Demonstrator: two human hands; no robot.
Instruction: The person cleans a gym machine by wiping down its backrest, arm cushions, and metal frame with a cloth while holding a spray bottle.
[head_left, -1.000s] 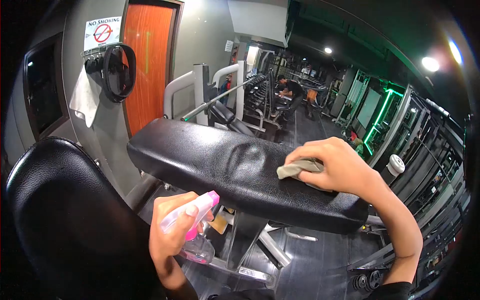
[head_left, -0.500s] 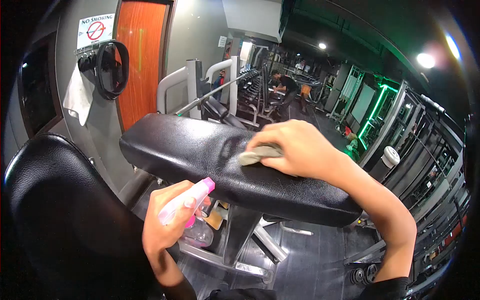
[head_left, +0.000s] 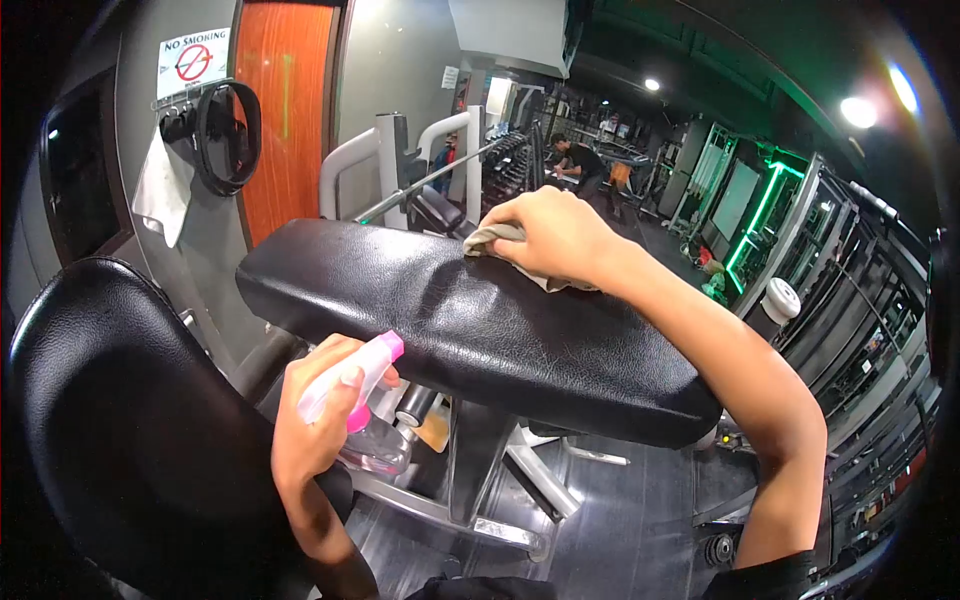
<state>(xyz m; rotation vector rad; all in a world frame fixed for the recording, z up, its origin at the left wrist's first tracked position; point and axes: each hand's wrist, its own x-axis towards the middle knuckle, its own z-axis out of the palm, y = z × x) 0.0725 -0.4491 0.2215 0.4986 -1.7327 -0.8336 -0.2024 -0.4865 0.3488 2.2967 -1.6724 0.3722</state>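
In front of me a long black padded cushion [head_left: 470, 330] of a gym machine lies across the view, its leather-like top shiny. My right hand [head_left: 560, 235] is closed on a greyish cloth [head_left: 492, 238] and presses it against the cushion's far edge. Below the near side of the cushion, my left hand [head_left: 318, 400] grips a spray bottle [head_left: 372, 445] by its neck. The bottle has a clear body, a pale trigger head and a pink nozzle and collar. The nozzle points up and right, close to the cushion's near edge.
A black seat back [head_left: 130, 420] rises at the left. The machine's metal frame [head_left: 505, 530] stands below the cushion. Behind are a barbell [head_left: 440, 180] and an orange door [head_left: 285, 110]. A white towel [head_left: 165, 185] hangs on hooks. Further back a person [head_left: 580, 165] bends over.
My right hand has slid the cloth from the middle of the cushion's top to its far edge. My left hand with the spray bottle has shifted slightly left and up.
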